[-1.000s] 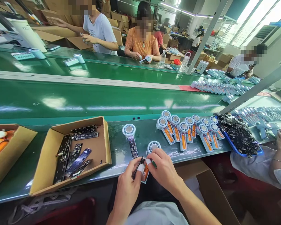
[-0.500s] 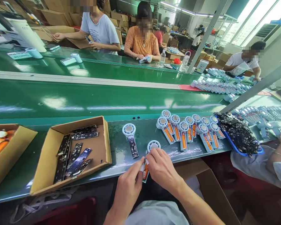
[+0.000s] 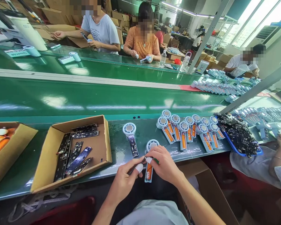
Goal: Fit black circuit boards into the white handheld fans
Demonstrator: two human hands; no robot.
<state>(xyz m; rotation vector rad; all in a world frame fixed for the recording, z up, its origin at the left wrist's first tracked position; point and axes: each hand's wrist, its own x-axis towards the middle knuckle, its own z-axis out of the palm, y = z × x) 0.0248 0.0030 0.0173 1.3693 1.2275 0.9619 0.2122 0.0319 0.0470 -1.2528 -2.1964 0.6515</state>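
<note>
My left hand (image 3: 128, 175) pinches a narrow dark circuit board (image 3: 131, 170), mostly hidden by the fingers. Closed at the board's upper end are the thumb and fingertips of my right hand (image 3: 162, 161); whether a wire is also between them is hidden. Both thumbs have white covers. Just beneath the hands lies an open handheld fan (image 3: 152, 144), its round pale-blue head on the table and its handle, with an orange battery (image 3: 149, 172), jutting past the front edge. To the left lies another fan (image 3: 129, 128) with a circuit board (image 3: 133, 145) along its handle.
A cardboard box (image 3: 105, 134) of circuit boards stands left, beside another box (image 3: 23, 137) with orange items. Several open fans (image 3: 184, 126) lie right, before a blue basket (image 3: 242, 153) heaped with boards. Co-workers (image 3: 142, 40) sit across the green line (image 3: 103, 97).
My left hand has shifted slightly left and turned, bringing the dark circuit board into view between both hands. The fan's handle and battery are more exposed.
</note>
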